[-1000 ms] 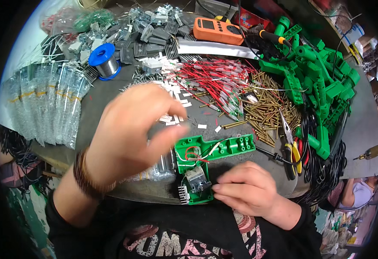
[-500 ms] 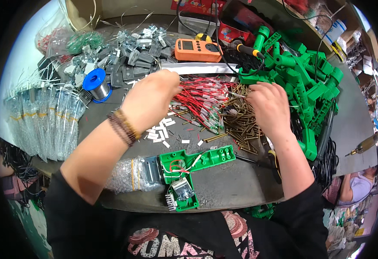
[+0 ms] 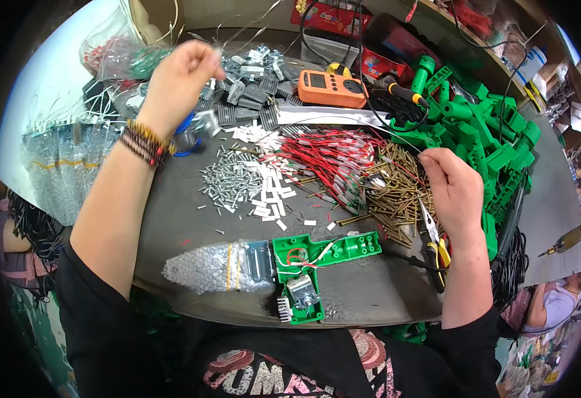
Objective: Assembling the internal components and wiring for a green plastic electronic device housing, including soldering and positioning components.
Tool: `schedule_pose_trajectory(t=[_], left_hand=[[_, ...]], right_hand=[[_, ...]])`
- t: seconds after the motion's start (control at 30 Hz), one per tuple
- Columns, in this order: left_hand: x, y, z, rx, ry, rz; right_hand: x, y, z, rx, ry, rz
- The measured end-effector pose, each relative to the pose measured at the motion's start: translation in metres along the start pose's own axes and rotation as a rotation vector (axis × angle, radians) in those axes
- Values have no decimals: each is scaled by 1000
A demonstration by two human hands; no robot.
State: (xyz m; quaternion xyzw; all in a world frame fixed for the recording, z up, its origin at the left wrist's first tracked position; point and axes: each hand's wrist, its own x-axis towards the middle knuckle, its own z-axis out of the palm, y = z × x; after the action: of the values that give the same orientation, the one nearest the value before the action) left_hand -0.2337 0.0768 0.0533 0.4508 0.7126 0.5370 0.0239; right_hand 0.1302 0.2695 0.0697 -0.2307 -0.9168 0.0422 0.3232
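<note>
My left hand point(image 3: 181, 83) is raised over the far left of the table, thumb and fingertips pinched together near the grey finned parts point(image 3: 254, 93); what they hold is too small to name. At the right, my right hand point(image 3: 456, 192) is closed in a pinch beside a heap of brass rods point(image 3: 396, 192). Its hold is also unclear. Yellow-and-black pliers point(image 3: 433, 249) lie just left of that wrist. Nearer me lies an open green housing half point(image 3: 347, 249) with wires and a metal part inside, joined to a bubble-wrapped piece point(image 3: 201, 268).
Red wires point(image 3: 327, 159), white pieces point(image 3: 274, 196) and screws point(image 3: 231, 179) cover the middle. Behind them is an orange multimeter point(image 3: 331, 88). Green housings point(image 3: 469, 132) pile up at right. A blue spool point(image 3: 188, 142) stands beside my left wrist; bubble-wrapped pieces point(image 3: 68, 176) lie at left.
My left hand has swung up and left from the red wires, uncovering the screws. The right hand sits slightly lower, still pinched. The whole view has shifted a little.
</note>
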Motion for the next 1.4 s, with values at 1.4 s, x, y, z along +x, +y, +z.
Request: schedule_pose_trajectory(t=[1.4], left_hand=[[-189,94,24,247,-249,327]], right_hand=[[-53,-59,0,2362,-680,239]])
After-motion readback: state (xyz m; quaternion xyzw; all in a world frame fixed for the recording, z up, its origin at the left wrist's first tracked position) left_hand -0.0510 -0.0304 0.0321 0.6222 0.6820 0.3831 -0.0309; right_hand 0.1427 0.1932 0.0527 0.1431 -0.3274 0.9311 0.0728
